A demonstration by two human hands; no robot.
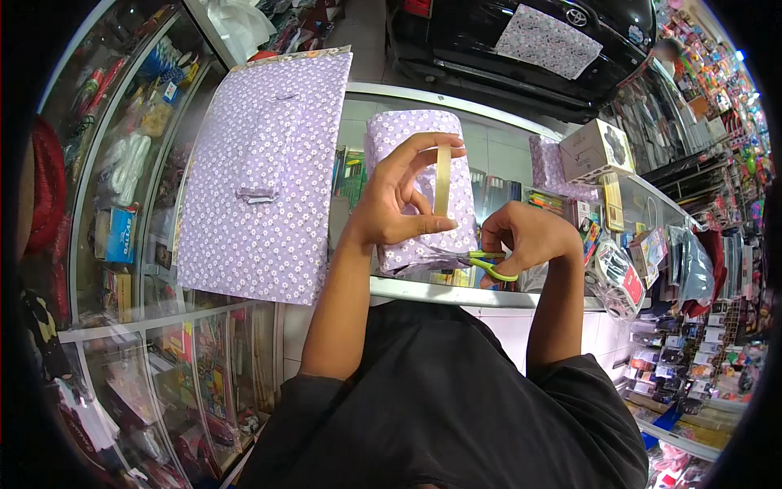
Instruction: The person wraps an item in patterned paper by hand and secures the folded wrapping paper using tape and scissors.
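My left hand grips a roll of tape between thumb and fingers, seen edge-on, above a bundle wrapped in purple floral paper. In my right hand are green-handled scissors, held by their finger loops. The blades point left over the near edge of the bundle; whether they are apart is not clear. On the left lies a stack of large purple floral sheets, with a small folded strip of like paper on top.
Beneath the bundle is a glass display counter with a metal frame. A white box, a small purple wrapped parcel and packaged goods stand at the right. Glass shelves line the left. A black car is beyond the counter.
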